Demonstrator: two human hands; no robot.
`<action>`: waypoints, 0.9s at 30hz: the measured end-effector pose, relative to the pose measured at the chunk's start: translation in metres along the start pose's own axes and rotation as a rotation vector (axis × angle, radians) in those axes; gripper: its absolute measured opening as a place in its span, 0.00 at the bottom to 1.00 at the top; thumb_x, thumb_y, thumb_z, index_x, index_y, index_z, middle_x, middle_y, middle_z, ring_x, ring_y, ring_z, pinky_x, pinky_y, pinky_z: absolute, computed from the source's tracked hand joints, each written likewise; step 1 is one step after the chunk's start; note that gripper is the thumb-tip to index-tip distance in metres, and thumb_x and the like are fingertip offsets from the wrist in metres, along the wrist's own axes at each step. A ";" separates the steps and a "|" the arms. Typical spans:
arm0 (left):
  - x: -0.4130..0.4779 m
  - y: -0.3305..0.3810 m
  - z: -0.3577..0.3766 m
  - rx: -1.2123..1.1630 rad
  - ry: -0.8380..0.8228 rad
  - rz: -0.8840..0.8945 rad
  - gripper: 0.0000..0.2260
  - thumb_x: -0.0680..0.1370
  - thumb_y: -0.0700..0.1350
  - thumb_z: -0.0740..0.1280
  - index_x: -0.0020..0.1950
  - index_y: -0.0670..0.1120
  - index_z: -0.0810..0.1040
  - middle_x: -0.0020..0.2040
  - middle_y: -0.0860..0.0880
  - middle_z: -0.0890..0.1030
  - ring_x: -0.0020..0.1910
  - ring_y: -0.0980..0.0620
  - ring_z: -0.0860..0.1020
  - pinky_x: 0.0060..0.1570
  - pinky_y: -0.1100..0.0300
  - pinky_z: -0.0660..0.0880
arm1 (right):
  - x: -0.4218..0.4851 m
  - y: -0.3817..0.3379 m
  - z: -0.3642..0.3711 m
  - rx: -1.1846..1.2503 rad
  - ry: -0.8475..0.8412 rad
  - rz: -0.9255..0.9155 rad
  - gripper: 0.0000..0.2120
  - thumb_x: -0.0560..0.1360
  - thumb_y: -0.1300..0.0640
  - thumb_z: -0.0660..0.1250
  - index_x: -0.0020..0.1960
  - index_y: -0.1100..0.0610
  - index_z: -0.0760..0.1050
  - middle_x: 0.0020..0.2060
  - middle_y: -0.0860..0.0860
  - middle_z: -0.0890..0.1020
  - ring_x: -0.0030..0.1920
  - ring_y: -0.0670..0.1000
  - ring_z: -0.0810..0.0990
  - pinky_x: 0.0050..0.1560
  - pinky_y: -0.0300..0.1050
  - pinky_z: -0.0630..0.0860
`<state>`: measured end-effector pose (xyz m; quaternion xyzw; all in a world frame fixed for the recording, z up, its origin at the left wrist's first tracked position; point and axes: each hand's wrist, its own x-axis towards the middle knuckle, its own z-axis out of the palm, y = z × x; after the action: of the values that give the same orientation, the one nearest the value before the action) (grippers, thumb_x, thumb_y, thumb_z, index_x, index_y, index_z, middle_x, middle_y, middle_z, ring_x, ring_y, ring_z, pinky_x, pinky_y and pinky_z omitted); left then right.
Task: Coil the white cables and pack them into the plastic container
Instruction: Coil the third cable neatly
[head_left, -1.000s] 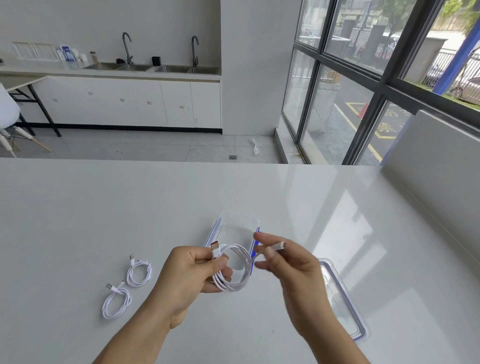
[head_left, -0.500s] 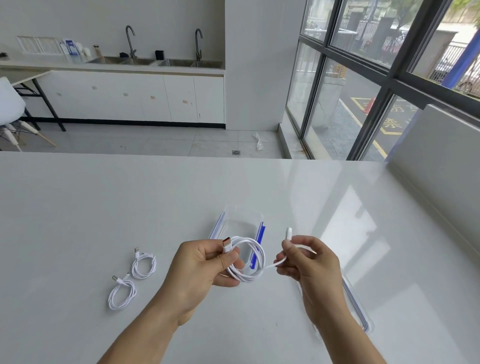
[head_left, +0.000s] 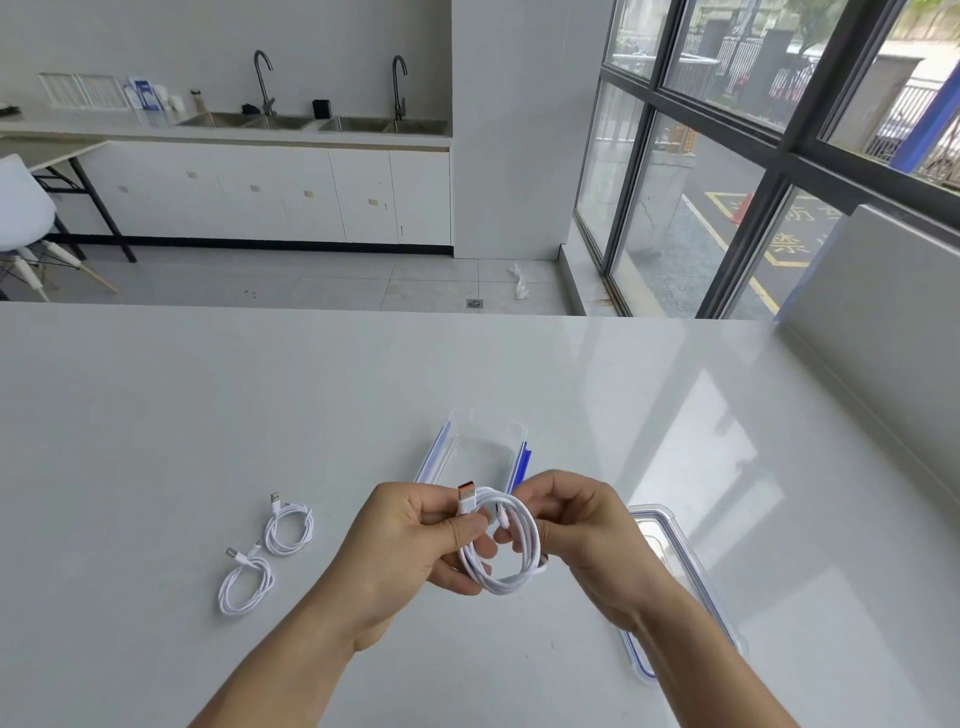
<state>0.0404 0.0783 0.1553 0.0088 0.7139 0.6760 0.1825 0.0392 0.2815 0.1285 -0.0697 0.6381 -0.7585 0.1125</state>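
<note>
A white cable (head_left: 506, 561) hangs in several loops above the table, its USB plug sticking up. My left hand (head_left: 410, 545) pinches the loops just below the plug. My right hand (head_left: 582, 535) curls round the right side of the coil, with the cable's other end tucked in at its fingertips. Behind my hands the clear plastic container (head_left: 485, 447) with blue clips stands open. Its clear lid (head_left: 675, 566) with a blue seal lies to the right, partly hidden by my right forearm. Two coiled white cables (head_left: 288, 527) (head_left: 244, 584) lie on the table at the left.
The white table (head_left: 156, 415) stretches wide around the hands; its far edge runs across the middle of the view. A grey wall panel (head_left: 883, 322) stands along the right side. Beyond the table are a floor, cabinets and sinks.
My right hand has come in from the right with the cable's loose end and now closes on the coil. The left hand keeps its hold on the loops.
</note>
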 end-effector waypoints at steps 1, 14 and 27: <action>0.000 -0.001 0.000 0.012 -0.004 -0.010 0.07 0.78 0.39 0.70 0.45 0.46 0.88 0.40 0.41 0.87 0.35 0.46 0.83 0.35 0.55 0.82 | 0.001 0.003 0.003 0.054 0.000 -0.003 0.07 0.72 0.70 0.70 0.48 0.61 0.81 0.40 0.62 0.86 0.37 0.56 0.80 0.37 0.46 0.73; 0.003 -0.012 -0.002 0.103 0.126 -0.042 0.07 0.78 0.40 0.71 0.43 0.47 0.88 0.36 0.43 0.86 0.32 0.45 0.84 0.34 0.53 0.83 | -0.005 0.010 0.033 -0.209 0.125 -0.174 0.09 0.76 0.63 0.73 0.52 0.50 0.85 0.45 0.49 0.88 0.43 0.46 0.83 0.43 0.45 0.78; 0.001 -0.017 -0.007 0.101 0.143 -0.056 0.08 0.78 0.38 0.71 0.40 0.44 0.87 0.36 0.40 0.86 0.31 0.44 0.83 0.34 0.51 0.84 | -0.006 0.006 0.036 -0.536 0.207 -0.240 0.13 0.68 0.64 0.77 0.48 0.50 0.81 0.45 0.45 0.83 0.47 0.49 0.84 0.48 0.40 0.81</action>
<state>0.0417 0.0702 0.1387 -0.0504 0.7582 0.6328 0.1491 0.0546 0.2477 0.1288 -0.0941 0.8106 -0.5742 -0.0659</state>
